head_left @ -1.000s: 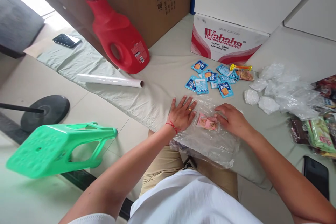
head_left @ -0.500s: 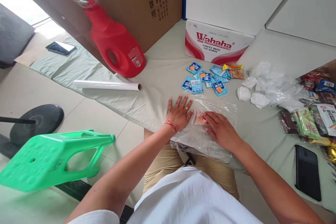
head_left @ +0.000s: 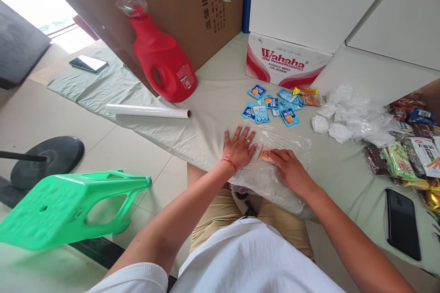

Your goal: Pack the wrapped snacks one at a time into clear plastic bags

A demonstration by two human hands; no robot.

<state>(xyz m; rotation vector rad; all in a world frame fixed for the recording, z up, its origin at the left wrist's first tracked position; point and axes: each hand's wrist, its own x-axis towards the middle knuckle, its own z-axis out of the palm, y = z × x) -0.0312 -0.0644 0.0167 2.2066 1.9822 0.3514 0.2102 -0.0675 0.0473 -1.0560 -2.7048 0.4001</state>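
My left hand lies flat with fingers spread, pressing the left side of a clear plastic sheet at the cloth's front edge. A small pink snack packet rests on that sheet, just right of my left thumb. My right hand has its fingertips closed on the packet's right side and covers part of it. Beyond the sheet lie several blue snack packets, with a yellow-ended packet beside them. Crumpled film hangs over the front edge, near my lap.
A red jug stands at the back left, a white roll before it. On the right are clear-wrapped bundles, assorted snack packs and a black phone. A Wahaba-style carton sits behind; a green stool is at left.
My right fingers have drawn back from over the pink packet to its right side, so more of it shows. My left hand stays flat; the view has shifted slightly.
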